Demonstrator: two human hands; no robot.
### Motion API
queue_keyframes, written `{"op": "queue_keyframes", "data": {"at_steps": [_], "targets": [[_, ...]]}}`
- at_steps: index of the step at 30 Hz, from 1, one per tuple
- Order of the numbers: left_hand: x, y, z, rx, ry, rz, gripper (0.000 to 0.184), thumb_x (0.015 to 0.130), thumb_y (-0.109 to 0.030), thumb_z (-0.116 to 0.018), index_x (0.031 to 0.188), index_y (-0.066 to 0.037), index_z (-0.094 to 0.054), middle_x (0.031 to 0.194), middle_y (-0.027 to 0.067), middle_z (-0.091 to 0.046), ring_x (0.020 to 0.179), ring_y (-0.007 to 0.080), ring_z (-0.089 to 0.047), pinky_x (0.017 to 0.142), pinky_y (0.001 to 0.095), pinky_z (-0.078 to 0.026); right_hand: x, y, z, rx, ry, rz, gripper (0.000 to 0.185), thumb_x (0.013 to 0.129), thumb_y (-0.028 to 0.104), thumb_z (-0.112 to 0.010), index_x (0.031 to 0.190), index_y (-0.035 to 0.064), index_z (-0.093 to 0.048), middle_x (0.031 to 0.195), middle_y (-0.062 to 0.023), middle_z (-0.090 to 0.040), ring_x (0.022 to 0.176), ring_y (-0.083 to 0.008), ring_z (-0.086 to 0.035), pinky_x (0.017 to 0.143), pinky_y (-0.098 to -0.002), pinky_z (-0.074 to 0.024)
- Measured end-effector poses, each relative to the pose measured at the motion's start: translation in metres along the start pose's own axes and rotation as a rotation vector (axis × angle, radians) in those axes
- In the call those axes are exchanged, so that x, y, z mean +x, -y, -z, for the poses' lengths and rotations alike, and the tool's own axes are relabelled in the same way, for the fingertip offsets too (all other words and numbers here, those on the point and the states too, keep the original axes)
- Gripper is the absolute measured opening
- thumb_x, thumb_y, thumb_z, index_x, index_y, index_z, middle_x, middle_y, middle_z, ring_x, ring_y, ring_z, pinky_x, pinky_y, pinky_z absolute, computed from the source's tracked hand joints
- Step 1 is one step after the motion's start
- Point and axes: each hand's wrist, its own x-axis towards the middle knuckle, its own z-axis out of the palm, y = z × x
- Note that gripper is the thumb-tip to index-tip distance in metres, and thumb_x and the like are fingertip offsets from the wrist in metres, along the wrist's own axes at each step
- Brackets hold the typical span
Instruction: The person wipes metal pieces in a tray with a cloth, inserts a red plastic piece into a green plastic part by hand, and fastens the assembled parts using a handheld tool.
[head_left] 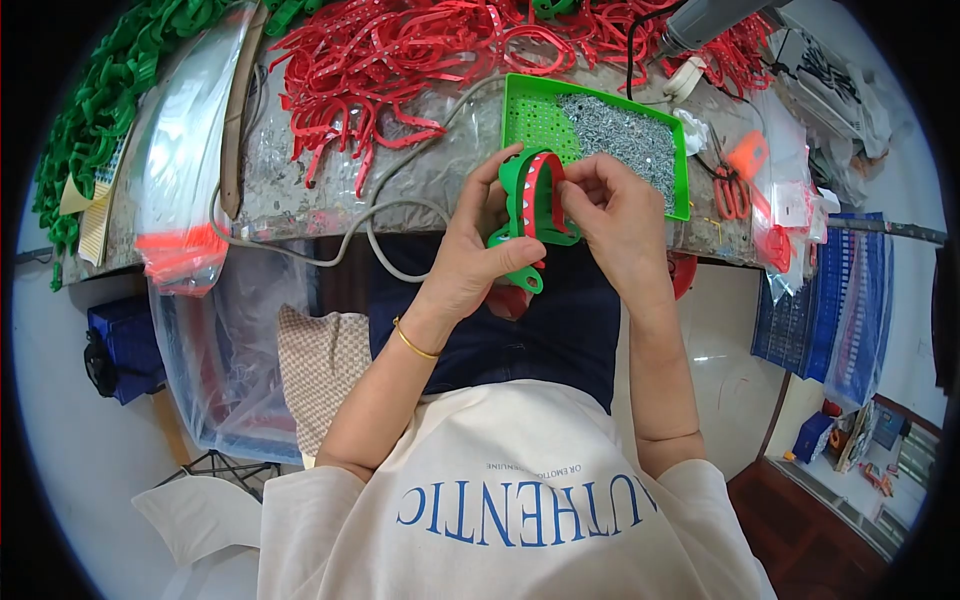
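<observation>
A green plastic piece (510,178) with a red strip (532,195) bearing white tooth shapes is held up over my lap, at the table's front edge. My left hand (478,235) grips it from the left, thumb across its lower part. On the other side, my right hand (612,215) pinches the curved red strip between thumb and fingers near its upper right. Just behind my hands lies a green tray (682,170) with many small grey metal parts (625,140) in it.
Red strips (370,70) are heaped along the back, green pieces (95,110) at the far left. Clear plastic bags (190,140) lie left, beside a grey cable (345,245). Red-handled scissors (731,190) are right of the tray, under a grey tool (705,22).
</observation>
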Motion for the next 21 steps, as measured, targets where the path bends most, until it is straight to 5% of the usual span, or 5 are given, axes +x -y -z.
{"op": "queue_keyframes", "data": {"at_steps": [13, 19, 21], "targets": [[-0.001, 0.002, 0.005, 0.094, 0.014, -0.034, 0.082, 0.079, -0.02, -0.073, 0.148, -0.011, -0.03, 0.134, 0.0104, -0.05, 0.122, 0.0206, -0.049, 0.106, 0.0375, -0.038, 0.001, -0.01, 0.003, 0.191, 0.092, -0.099, 0.011, 0.087, 0.005, -0.066, 0.097, -0.0005, -0.065, 0.079, 0.0006, -0.066, 0.069, -0.0048, -0.06, 0.062, -0.0209, -0.0486], [-0.005, 0.0, 0.007, -0.159, 0.039, 0.112, 0.074, 0.083, -0.033, -0.066, 0.144, -0.003, -0.037, 0.135, 0.0146, -0.051, 0.122, 0.0228, -0.053, 0.104, 0.0404, -0.042, -0.003, -0.004, 0.011, 0.554, 0.205, -0.099, 0.037, 0.084, -0.003, -0.057, 0.121, 0.0019, -0.059, 0.088, -0.0008, -0.064, 0.075, -0.0052, -0.058, 0.065, -0.0185, -0.0472], [-0.005, 0.003, 0.012, -0.408, 0.175, 0.285, 0.077, 0.083, -0.043, -0.062, 0.142, 0.001, -0.038, 0.131, 0.0201, -0.055, 0.117, 0.0317, -0.059, 0.101, 0.0427, -0.047, -0.005, 0.005, 0.018, 0.585, 0.294, -0.146, 0.042, 0.083, -0.003, -0.055, 0.125, 0.002, -0.057, 0.089, -0.0006, -0.063, 0.075, -0.0048, -0.058, 0.065, -0.0183, -0.0466]]}}
